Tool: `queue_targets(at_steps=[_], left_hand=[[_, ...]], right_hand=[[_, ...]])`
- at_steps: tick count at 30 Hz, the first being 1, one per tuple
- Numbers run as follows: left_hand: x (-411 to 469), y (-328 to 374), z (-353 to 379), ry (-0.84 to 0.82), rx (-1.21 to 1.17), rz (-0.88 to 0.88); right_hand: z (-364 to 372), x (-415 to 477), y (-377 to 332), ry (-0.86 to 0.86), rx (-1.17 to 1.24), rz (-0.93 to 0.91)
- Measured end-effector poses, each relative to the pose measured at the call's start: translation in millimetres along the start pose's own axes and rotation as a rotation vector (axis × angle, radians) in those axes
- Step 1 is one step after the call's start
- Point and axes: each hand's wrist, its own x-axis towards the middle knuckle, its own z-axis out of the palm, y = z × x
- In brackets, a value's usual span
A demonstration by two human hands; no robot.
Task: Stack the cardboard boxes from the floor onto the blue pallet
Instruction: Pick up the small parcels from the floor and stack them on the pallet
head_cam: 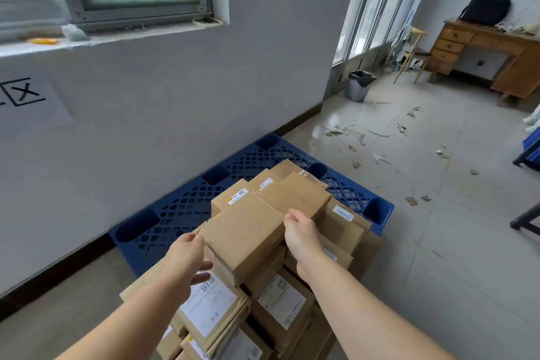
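Where the blue pallet runs along the grey wall, its far and left lattice lies bare, and its far right corner stands just short of the tiled floor. Stacked cardboard boxes fill the near right part of the pallet, several layers high, and hide its near edge. To the right the floor is open, strewn with cardboard scraps. A waste bin and a wooden desk carrying a black bag stand well apart at the far end of the room.

A plain cardboard box sits on top of the stack, turned at an angle to the boxes beneath it. The left hand is spread fairly wide at the box's near left corner. Its thumb touches the top edge and its fingers lie straight along the near side, above a labelled box. The right hand grips the box's right edge, its fingers curled over the top, where the box meets the next one in the top layer.
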Motion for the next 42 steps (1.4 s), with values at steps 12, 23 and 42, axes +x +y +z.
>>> queue_targets(at_steps=[12, 23, 42], left_hand=[[-30, 32, -19, 0.065, -0.040, 0.066], [-97, 75, -41, 0.098, -0.184, 0.149], [-210, 73, -55, -0.008, -0.286, 0.279]], right_hand=[[-11, -30, -43, -0.001, 0.050, -0.052], [-24, -80, -80, -0.031, 0.115, -0.132], [-63, -211, -90, 0.061, 0.166, -0.214]])
